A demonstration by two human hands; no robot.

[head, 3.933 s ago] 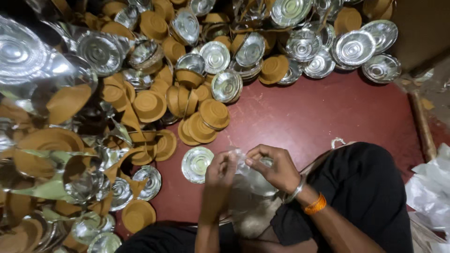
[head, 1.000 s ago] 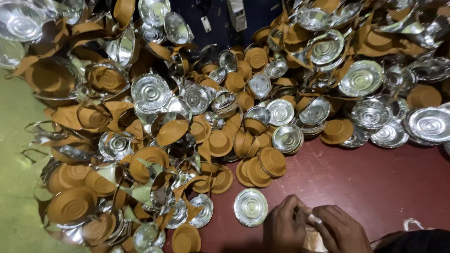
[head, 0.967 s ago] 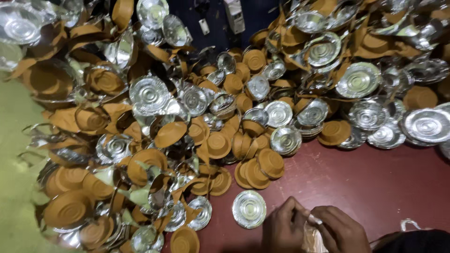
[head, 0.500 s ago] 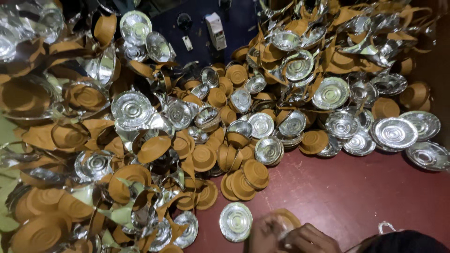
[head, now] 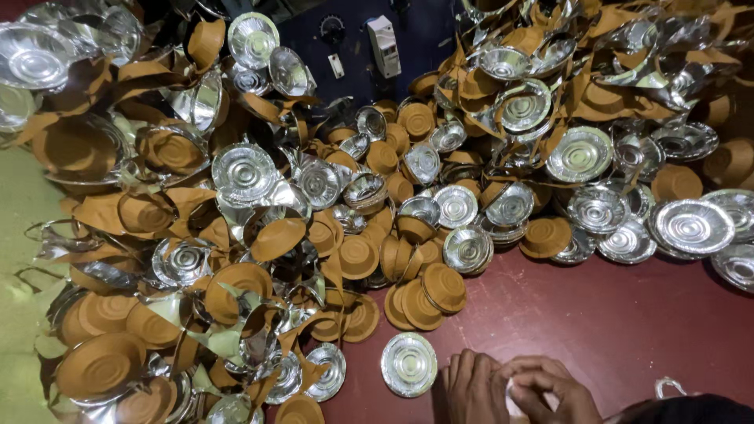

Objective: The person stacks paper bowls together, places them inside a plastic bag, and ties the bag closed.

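A: Head view: left hand [head: 470,386] and right hand [head: 550,389] together at bottom edge, over red floor [head: 597,322]. Grip?

B: Both pinching small whitish piece [head: 512,400], mostly hidden. Silver bowl [head: 408,363] just left; bowl pile [head: 330,212] beyond.

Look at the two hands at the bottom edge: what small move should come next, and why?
Probably reach the left hand to the lone silver bowl just beside it. It lies face up, apart from the heap, on bare red floor. The right hand pinches something pale, too hidden to name.
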